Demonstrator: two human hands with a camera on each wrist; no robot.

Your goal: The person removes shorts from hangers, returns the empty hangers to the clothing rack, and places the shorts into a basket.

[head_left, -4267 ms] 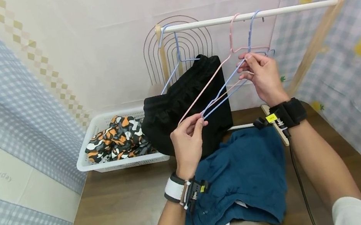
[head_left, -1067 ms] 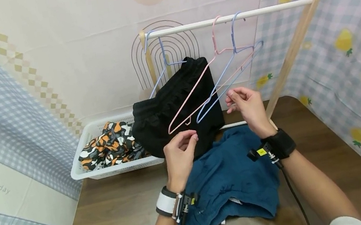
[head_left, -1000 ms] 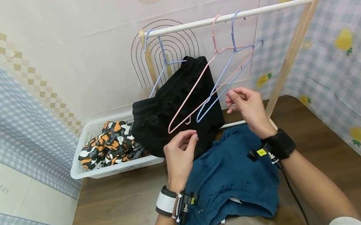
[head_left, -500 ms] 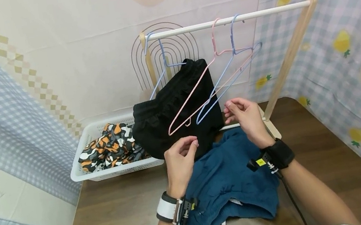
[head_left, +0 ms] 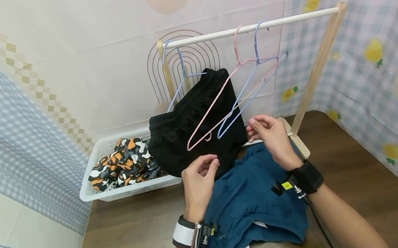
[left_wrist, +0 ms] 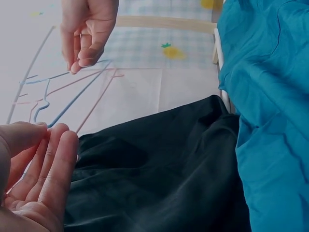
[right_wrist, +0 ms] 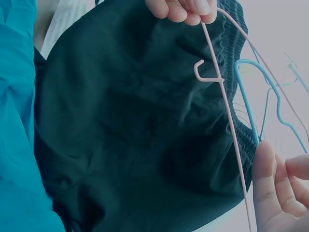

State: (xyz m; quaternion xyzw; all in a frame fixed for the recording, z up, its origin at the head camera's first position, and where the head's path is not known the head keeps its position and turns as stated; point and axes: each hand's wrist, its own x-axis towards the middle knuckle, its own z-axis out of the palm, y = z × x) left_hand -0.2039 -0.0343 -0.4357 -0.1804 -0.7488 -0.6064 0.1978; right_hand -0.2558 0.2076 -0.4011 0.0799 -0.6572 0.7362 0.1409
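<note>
In the head view my left hand [head_left: 200, 179] hovers over the teal garment [head_left: 251, 214], thumb and fingertips brought together with nothing between them. My right hand [head_left: 271, 139] is raised at the right, fingers loosely bent and holding nothing. A blue hanger [head_left: 256, 51] and a pink hanger [head_left: 237, 55] hang bare from the rack's white bar [head_left: 295, 19], just above the hands. Behind them, black shorts [head_left: 196, 128] with an elastic waist hang from another blue hanger [head_left: 177, 94]. The right wrist view shows the pink hanger's small inner hook [right_wrist: 207, 79] against the black cloth.
On the left stands a white plastic basket [head_left: 89, 194] holding an orange, black and white camouflage garment [head_left: 124, 163]. The rack's wooden leg [head_left: 320, 69] slopes down at the right to a foot on the wooden table [head_left: 130, 233]. Patterned cloth covers the walls.
Several seconds ago both hands held the blue hanger; they have let it go and drawn back below it. Over the last second the hands sank slightly, the right one most.
</note>
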